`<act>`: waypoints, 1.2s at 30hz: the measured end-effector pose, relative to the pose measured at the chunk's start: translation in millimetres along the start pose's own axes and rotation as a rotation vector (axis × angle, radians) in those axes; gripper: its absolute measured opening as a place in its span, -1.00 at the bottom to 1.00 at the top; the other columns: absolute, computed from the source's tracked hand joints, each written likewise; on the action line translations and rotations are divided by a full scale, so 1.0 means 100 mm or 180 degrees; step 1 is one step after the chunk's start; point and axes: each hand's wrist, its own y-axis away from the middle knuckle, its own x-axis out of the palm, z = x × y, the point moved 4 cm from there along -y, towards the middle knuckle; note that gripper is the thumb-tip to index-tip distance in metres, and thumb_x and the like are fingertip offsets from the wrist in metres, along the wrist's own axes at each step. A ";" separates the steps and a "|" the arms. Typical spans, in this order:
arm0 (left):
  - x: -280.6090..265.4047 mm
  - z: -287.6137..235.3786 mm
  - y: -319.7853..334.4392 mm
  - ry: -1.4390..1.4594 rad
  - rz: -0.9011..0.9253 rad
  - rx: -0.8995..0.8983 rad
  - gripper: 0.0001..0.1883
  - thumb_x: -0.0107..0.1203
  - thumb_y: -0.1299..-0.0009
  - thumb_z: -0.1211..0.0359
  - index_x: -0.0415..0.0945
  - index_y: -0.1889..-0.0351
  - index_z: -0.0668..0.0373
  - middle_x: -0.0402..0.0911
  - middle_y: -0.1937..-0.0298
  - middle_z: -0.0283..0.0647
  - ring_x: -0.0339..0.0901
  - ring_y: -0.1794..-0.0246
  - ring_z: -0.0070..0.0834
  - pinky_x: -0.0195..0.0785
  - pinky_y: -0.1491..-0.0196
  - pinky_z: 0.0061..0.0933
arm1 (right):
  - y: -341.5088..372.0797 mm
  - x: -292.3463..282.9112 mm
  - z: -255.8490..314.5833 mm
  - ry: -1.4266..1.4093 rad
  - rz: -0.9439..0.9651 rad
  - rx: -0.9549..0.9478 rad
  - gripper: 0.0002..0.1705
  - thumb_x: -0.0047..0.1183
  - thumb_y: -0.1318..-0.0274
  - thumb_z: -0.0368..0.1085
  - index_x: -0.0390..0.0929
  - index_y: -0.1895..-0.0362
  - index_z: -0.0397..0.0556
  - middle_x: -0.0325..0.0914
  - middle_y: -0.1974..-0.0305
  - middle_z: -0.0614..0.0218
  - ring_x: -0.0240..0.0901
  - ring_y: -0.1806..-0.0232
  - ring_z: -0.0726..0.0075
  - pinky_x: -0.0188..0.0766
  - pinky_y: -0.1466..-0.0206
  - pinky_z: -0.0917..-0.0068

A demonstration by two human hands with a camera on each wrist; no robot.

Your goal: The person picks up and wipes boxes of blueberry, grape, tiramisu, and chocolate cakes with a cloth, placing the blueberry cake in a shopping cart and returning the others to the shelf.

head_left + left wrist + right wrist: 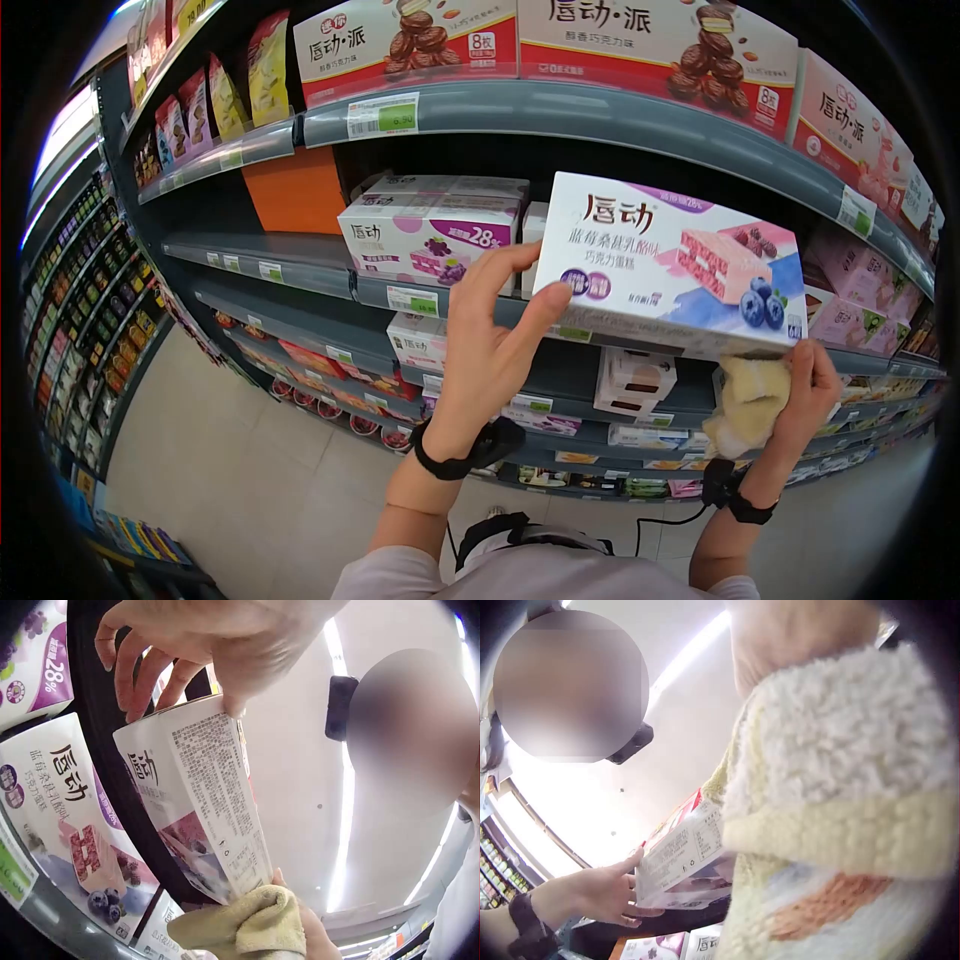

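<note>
A white chocolate-cake box point(650, 250) with blueberries and a pink cake slice on its front is held up, tilted, before the shelf. My left hand point(485, 345) grips its left end, thumb on the front face. At the lower right corner, my right hand point(808, 395) pinches the box and also holds a pale yellow towel point(752, 395), which hangs down beside the fingers. The left wrist view shows the printed side point(225, 795) of the box. In the right wrist view the towel point(840, 825) covers much of the scene and hides part of the box.
Behind the held box, a shelf carries white-and-purple cake boxes point(430, 235); a matching blueberry box point(82, 840) stands there in the left wrist view. Red-and-white pie boxes point(660, 60) line the shelf above. An orange panel point(295, 190) is at left. Tiled floor point(240, 450) lies below.
</note>
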 end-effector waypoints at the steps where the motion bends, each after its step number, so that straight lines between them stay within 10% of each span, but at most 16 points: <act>1: 0.01 0.04 -0.08 0.0007 -0.0002 0.0015 -0.64 0.19 -0.25 0.22 0.51 0.10 0.26 0.55 0.12 -0.11 0.44 0.08 -0.30 0.19 -0.02 -0.35 | -0.06 0.04 0.01 0.0053 -0.0046 0.0042 -0.63 0.04 -0.20 -0.17 0.54 0.24 -0.33 0.44 0.50 0.48 0.24 0.42 0.65 0.22 0.35 0.62; 16: 0.15 0.39 -0.73 0.0242 0.0083 0.0349 -0.62 0.20 -0.24 0.34 0.49 0.02 0.33 0.57 0.07 -0.07 0.50 0.18 -0.43 0.34 0.12 -0.49 | -0.48 0.77 0.07 -0.0807 0.0402 0.0415 -0.67 0.06 -0.17 -0.30 0.53 0.01 -0.21 0.54 0.31 0.40 0.39 0.34 0.67 0.33 0.29 0.70; 22: 0.16 0.54 -0.78 -0.0655 -0.0162 0.0546 -0.57 0.26 -0.13 0.36 0.48 0.02 0.22 0.60 0.10 -0.19 0.46 0.17 -0.40 -0.03 -0.14 -0.36 | -0.57 0.88 0.01 -0.0226 0.0530 -0.0041 -0.60 0.12 -0.03 -0.43 0.50 -0.03 -0.18 0.36 0.48 0.43 0.28 0.38 0.57 0.23 0.27 0.62; 36: 0.21 0.64 -0.64 -0.1276 -0.0283 0.0519 -0.52 0.31 -0.09 0.34 0.47 0.01 0.22 0.62 0.22 -0.23 0.49 0.21 -0.45 -0.03 -0.14 -0.33 | -0.56 0.94 -0.06 0.0000 0.0775 -0.0181 -0.63 0.02 -0.06 -0.44 0.43 -0.01 -0.27 0.41 0.33 0.31 0.34 0.25 0.44 0.25 0.12 0.59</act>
